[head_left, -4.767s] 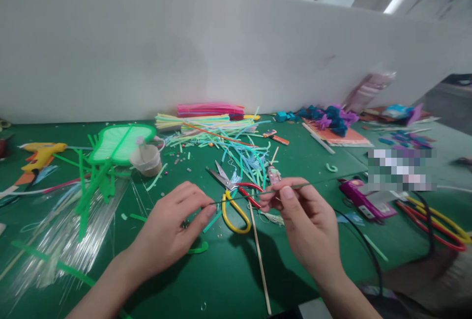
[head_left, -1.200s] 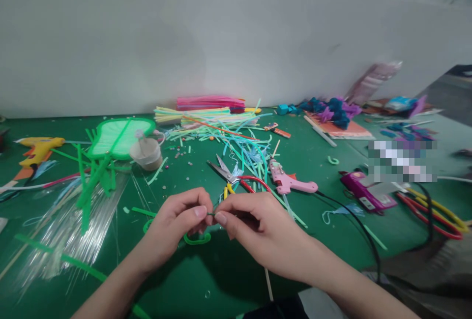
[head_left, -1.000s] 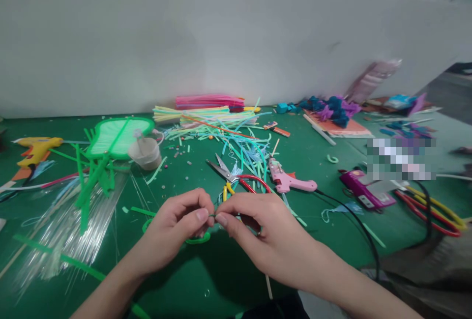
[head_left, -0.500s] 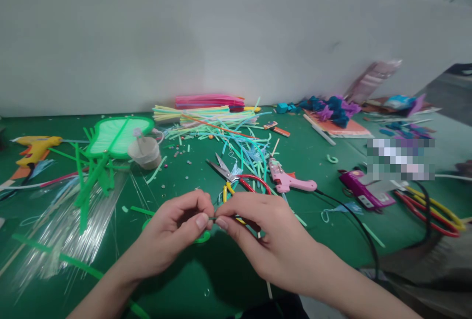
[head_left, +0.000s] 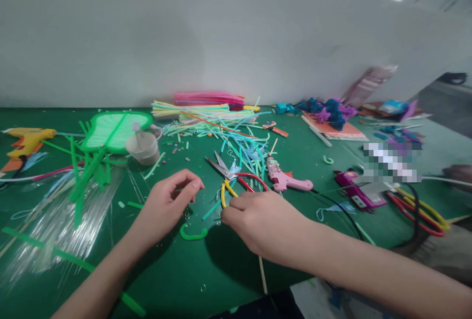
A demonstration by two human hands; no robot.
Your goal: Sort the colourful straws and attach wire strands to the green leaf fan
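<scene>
My left hand (head_left: 167, 206) hovers over the table, its thumb and index fingertip brought together; whatever is between them is too small to make out. Low over the table, my right hand (head_left: 265, 220) has its fingers closed and pointing down, their tips partly hidden. It covers part of the scissors (head_left: 231, 176), which lie open-bladed with one red and one yellow handle. Beside its fingertips is a tiny clear ring (head_left: 219, 223). A curled green pipe cleaner (head_left: 193, 234) rests between the hands. From under my right hand sticks out a thin wooden stick (head_left: 262, 275).
A pink glue gun (head_left: 289, 181) with a black cord lies right of the scissors. On the left are a yellow glue gun (head_left: 27, 141), a green fan-shaped piece (head_left: 117, 132) and a cup (head_left: 143, 148). Pipe cleaners (head_left: 206, 112) are heaped at the back, before a white partition (head_left: 221, 39).
My hands have moved apart; they were together over a thin dark thing. My right hand has lowered toward the table beside the scissors, and my left has shifted slightly left and up.
</scene>
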